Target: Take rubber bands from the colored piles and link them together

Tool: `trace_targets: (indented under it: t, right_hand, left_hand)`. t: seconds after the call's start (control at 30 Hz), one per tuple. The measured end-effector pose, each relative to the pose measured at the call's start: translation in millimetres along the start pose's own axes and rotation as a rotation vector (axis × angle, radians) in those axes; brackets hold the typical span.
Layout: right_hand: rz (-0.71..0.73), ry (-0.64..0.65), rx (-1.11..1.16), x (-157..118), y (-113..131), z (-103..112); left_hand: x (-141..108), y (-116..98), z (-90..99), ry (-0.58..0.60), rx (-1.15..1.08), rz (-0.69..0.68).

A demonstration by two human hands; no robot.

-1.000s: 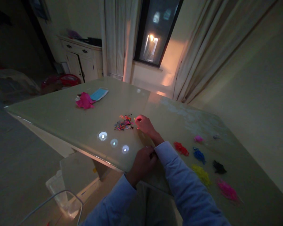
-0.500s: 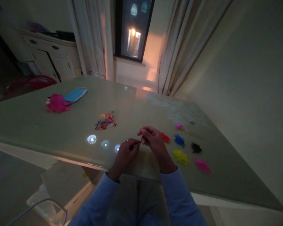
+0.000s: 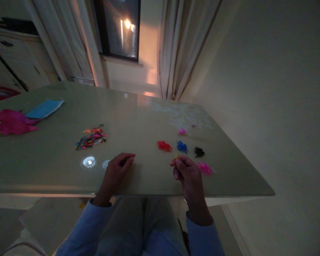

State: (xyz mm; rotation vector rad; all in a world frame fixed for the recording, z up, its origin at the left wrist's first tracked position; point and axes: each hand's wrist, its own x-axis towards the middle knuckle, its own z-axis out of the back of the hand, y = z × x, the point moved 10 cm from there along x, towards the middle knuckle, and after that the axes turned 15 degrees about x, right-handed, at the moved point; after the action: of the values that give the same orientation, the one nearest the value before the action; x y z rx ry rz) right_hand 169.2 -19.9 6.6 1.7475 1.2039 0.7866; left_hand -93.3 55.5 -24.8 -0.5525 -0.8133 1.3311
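Note:
Between the thumb and fingertips of my right hand (image 3: 186, 170) is a small yellow band (image 3: 175, 156). This hand covers the place of the yellow pile and is beside the hot pink pile (image 3: 204, 168). Beyond it lie a red pile (image 3: 164, 145), a blue pile (image 3: 182, 147), a black pile (image 3: 199, 152) and a small pink pile (image 3: 181, 131). My left hand (image 3: 118, 170) rests over the table with thumb and fingers pressed together; what it holds, if anything, is too small to tell. A mixed-colour heap of small bands (image 3: 91, 138) lies beyond it to the left.
On the green table (image 3: 122, 113), a blue face mask (image 3: 46, 108) and a crumpled bright pink item (image 3: 14, 122) lie at the left. A tiny clear item (image 3: 193, 125) is at the back right. Curtains and a window stand behind the table.
My hands have moved apart; the right one, with the yellow band, has gone right towards the coloured piles. The camera view has turned to the right.

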Motion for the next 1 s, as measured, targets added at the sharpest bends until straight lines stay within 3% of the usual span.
trace_targets:
  t: [0.3, 0.43, 0.6, 0.8, 1.0]
  right_hand:
    - [0.086, -0.105, -0.030, -8, 14, 32]
    - [0.127, -0.190, -0.055, -13, 20, 59]
    - [0.189, -0.223, -0.301, -13, 27, 86]
    - [0.279, -0.211, -0.734, -4, 37, 88]
    - [0.356, -0.123, -0.923, 8, 33, 75]
  left_hand:
    - [-1, 0, 4.5, -0.015, 0.063, 0.040]
    - [-1, 0, 4.4, -0.011, 0.093, 0.035]
    - [-2, 1, 5.6, -0.015, 0.084, 0.054]
    - [-4, -1, 7.1, -0.013, 0.080, 0.074]
    - [-3, -1, 7.1, -0.017, 0.076, 0.060]
